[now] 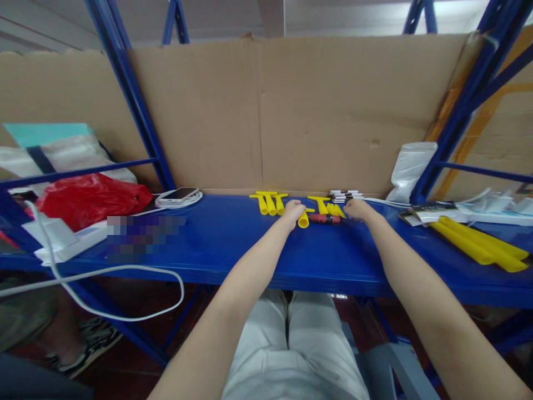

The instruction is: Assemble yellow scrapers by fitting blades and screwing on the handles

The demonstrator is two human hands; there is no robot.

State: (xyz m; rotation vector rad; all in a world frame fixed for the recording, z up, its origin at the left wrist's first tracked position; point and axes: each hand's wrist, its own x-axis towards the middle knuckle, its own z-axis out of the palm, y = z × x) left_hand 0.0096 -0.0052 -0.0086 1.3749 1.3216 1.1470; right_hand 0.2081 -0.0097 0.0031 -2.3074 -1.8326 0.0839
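The left hand point(295, 212) is closed on a yellow T-shaped piece point(303, 221), whose round open end faces the front edge of the blue tabletop point(225, 230). The right hand point(358, 210) is curled; whether it pinches anything cannot be told. Just beside its fingers lie small yellow pieces point(333, 210), and a red-and-black tool point(325, 219) lies between the two hands. Behind the tool, nearer the back edge, is another yellow T-piece point(322, 206); three more T-pieces point(272, 207) sit side by side left of the left hand. A small black-and-white stack point(346, 195) rests by the back edge, before a tall cardboard panel point(316, 116). Farther out, long yellow tubes point(470, 244) lie toward the tabletop's right end, while a phone point(181, 194) rests on white cable near the back edge at left, beside a red bag point(95, 197).
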